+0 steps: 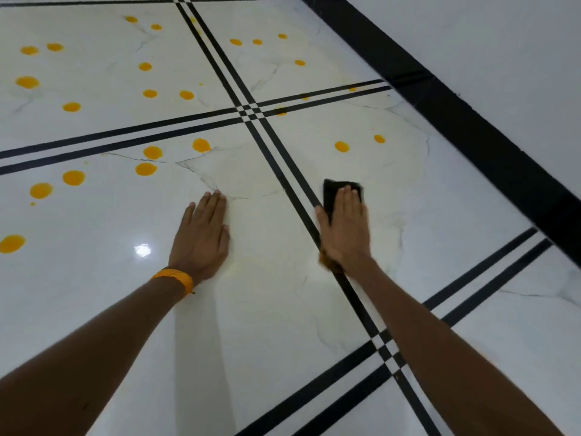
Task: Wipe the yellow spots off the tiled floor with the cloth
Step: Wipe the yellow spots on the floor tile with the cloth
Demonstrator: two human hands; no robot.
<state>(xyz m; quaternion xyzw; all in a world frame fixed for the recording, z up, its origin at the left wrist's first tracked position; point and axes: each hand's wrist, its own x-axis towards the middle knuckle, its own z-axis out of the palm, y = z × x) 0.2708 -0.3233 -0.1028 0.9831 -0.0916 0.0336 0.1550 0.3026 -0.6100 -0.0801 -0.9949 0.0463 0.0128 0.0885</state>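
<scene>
My right hand [345, 228] lies flat with straight fingers on a black cloth [333, 188], pressing it onto the white tiled floor [283, 309] just right of a double black stripe. Two yellow spots [341, 146] lie beyond the cloth on that tile. My left hand [201, 237], with an orange band at the wrist, rests flat on the tile to the left. Several more yellow spots [146, 169] sit beyond and left of it, and others are scattered over the far tiles [28, 82]. Faint smear marks arc over the tiles in front of both hands.
Paired black stripes [273, 152] cross the floor and meet ahead of my hands. A black skirting band [471, 127] runs along the right, with a white wall [503, 42] above it. A light glare [142, 249] shines on the tile left of my left hand.
</scene>
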